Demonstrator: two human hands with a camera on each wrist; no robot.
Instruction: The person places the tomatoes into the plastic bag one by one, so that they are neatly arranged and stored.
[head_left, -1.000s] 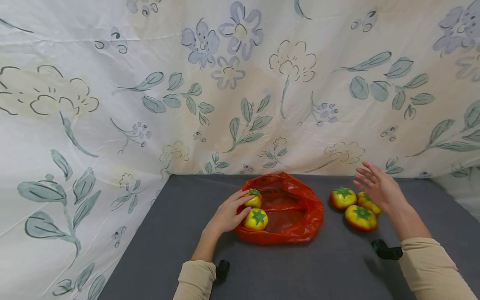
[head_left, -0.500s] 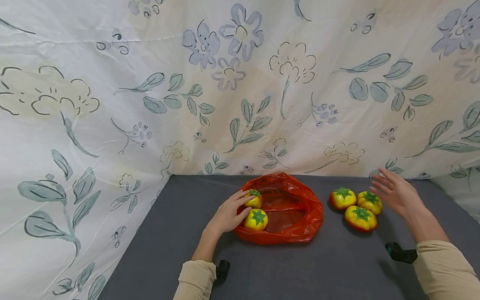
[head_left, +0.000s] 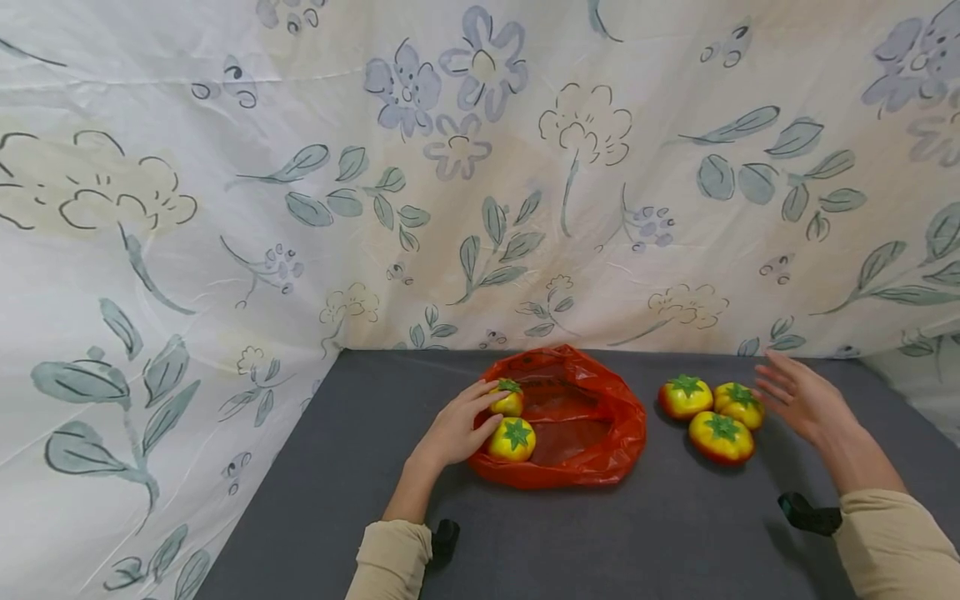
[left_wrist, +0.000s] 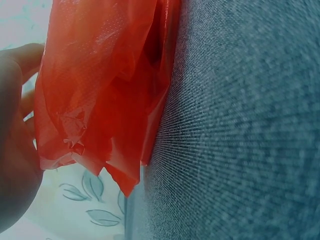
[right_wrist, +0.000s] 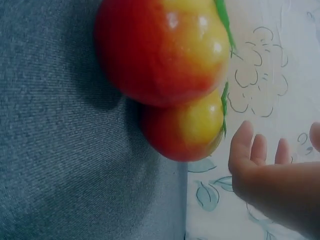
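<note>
A red plastic bag [head_left: 573,475] lies with its mouth open on the dark grey table. Inside its left side sit two yellow-red tomatoes with green star-shaped tops, a nearer tomato [head_left: 512,439] and a farther tomato [head_left: 508,400]. My left hand [head_left: 452,427] reaches over the bag's left rim, its fingers and thumb loosely extended over these tomatoes. To the right, three more tomatoes cluster: left tomato [head_left: 686,397], front tomato [head_left: 722,437] and back tomato [head_left: 739,406]. Just right of them my right hand [head_left: 806,400] hovers, fingers spread and holding nothing.
A floral cloth [head_left: 480,208] hangs behind the table [head_left: 600,542] and along its left side. Dark wrist-worn devices, a left device [head_left: 446,540] and a right device [head_left: 808,513], stick out beside each sleeve.
My right hand has moved right and slightly down, away from the three tomatoes, uncovering the back one. The left hand, bag and tomatoes have stayed in place.
</note>
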